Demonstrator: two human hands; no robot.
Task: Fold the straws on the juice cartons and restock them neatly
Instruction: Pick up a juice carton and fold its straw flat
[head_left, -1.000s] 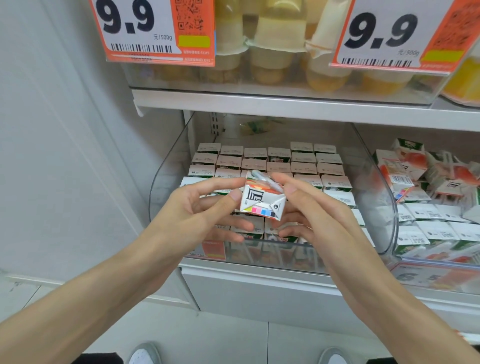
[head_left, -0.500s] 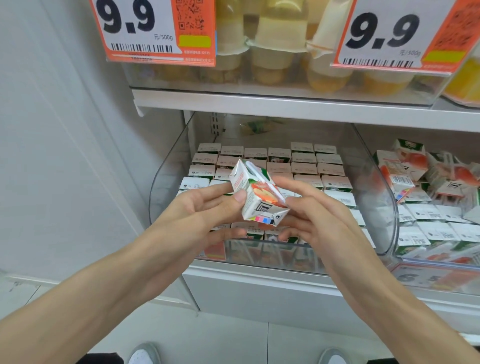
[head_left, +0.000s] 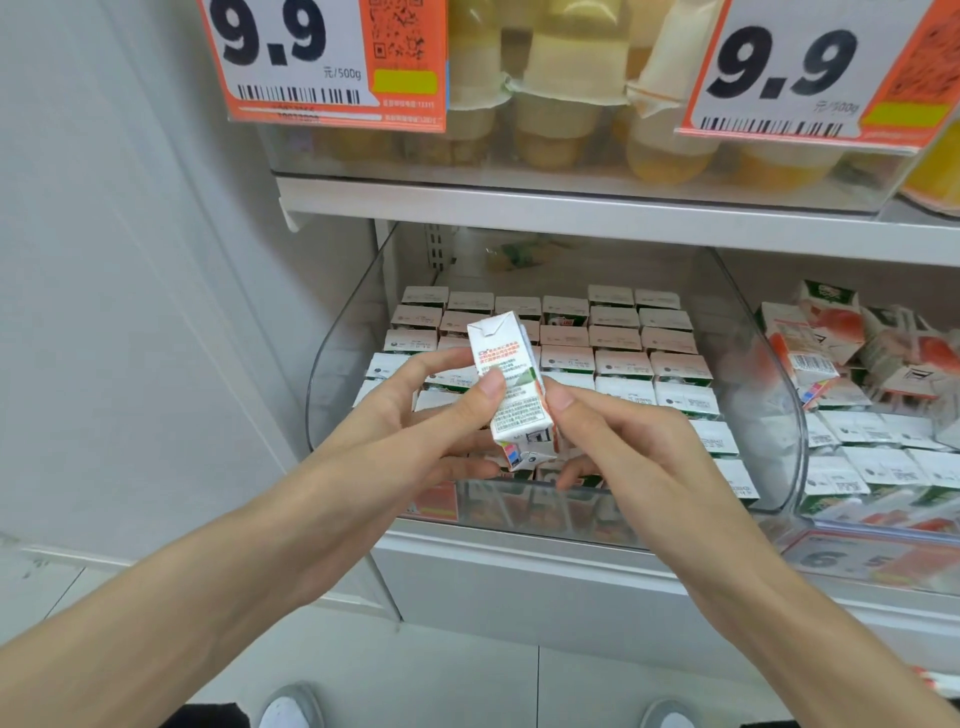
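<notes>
A small white juice carton (head_left: 511, 379) stands nearly upright in front of the clear bin (head_left: 332, 364), its printed side facing me. My left hand (head_left: 415, 421) holds it from the left, thumb pressed on the printed face. On the carton's right edge my right hand (head_left: 618, 441) pinches it with thumb and fingers. The straw is hidden from view. Behind the carton, several rows of like cartons (head_left: 623, 338) stand packed upright in the bin.
A second bin on the right holds loosely piled cartons (head_left: 852, 358). The upper shelf (head_left: 571, 208) carries jelly cups (head_left: 556, 109) and two orange 9.9 price tags (head_left: 322, 57). A white wall is at the left. My shoes (head_left: 291, 709) show on the tiled floor.
The carton has been turned from lying flat with its bottom towards me to standing nearly upright with its printed side facing me. Both hands shifted their grip around it.
</notes>
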